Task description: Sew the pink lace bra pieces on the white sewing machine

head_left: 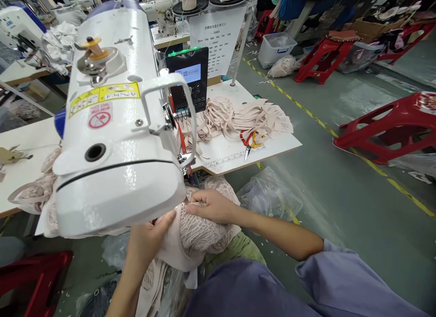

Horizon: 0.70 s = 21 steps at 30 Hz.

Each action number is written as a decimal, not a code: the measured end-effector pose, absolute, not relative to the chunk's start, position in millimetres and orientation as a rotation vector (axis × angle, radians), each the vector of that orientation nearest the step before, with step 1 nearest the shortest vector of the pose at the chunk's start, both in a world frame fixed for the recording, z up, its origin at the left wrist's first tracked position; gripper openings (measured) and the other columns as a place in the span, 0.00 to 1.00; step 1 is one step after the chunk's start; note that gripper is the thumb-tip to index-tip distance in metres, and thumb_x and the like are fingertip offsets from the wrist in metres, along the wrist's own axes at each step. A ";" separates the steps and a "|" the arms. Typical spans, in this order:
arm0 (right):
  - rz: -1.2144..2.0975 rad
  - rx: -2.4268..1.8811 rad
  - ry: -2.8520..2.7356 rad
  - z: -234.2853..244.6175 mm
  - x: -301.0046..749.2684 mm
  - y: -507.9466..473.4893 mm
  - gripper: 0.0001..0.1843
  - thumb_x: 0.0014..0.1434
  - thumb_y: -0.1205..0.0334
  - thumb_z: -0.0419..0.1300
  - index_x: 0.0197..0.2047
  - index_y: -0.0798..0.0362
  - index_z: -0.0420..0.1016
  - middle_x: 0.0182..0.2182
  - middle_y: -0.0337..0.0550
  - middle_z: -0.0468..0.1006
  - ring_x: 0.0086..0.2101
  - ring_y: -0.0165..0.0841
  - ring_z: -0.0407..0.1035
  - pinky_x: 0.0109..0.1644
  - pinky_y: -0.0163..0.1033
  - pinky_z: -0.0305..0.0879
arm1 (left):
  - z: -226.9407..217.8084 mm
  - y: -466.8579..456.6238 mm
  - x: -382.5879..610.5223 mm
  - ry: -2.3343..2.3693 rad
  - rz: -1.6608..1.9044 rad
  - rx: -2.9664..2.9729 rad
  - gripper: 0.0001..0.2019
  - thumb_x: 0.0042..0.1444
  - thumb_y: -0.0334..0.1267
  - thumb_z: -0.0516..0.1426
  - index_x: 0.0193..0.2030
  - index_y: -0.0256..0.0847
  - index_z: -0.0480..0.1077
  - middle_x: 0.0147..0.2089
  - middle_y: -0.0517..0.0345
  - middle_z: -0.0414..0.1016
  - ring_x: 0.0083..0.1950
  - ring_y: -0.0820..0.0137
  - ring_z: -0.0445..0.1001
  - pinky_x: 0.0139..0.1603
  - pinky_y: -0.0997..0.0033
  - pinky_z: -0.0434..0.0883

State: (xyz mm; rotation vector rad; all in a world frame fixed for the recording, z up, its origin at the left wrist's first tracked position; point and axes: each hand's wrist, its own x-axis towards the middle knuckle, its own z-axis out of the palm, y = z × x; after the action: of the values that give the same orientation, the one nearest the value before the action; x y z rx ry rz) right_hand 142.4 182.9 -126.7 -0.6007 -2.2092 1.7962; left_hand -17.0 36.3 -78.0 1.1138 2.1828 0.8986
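Note:
A pale pink lace garment piece (197, 233) lies bunched at the near edge of the sewing table, under the head of a white sewing machine (116, 121). My left hand (148, 240) grips the smooth pink fabric on the left side, thumb on top. My right hand (211, 205) rests on the lace with fingers curled, pressing it down close to the needle area, which the machine head hides. More pink fabric hangs down toward my lap.
A pile of pink lace strips (238, 117) and red-handled snips (250, 142) lie on the white table (238, 153) to the right. A black control panel (189, 78) stands behind. Red stools (388, 128), plastic bags (269, 199) and a bin (275, 47) sit on the floor.

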 end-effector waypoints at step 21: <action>2.013 -0.651 -1.987 -144.8 128.6 206.4 0.27 0.50 0.38 0.68 0.36 0.55 0.72 0.30 0.36 0.71 0.33 0.31 0.65 0.39 0.35 0.59 | -95.9 38.2 -28.5 2.400 0.933 1.265 0.20 0.56 0.43 0.58 0.16 0.46 0.58 0.14 0.65 0.51 0.21 0.69 0.57 0.26 0.69 0.61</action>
State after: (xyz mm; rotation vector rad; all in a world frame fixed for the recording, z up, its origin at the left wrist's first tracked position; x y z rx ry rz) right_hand 128.6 206.4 -144.8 -0.6512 -1.9865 2.0133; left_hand -28.5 38.2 -95.9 1.2649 2.3999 0.9333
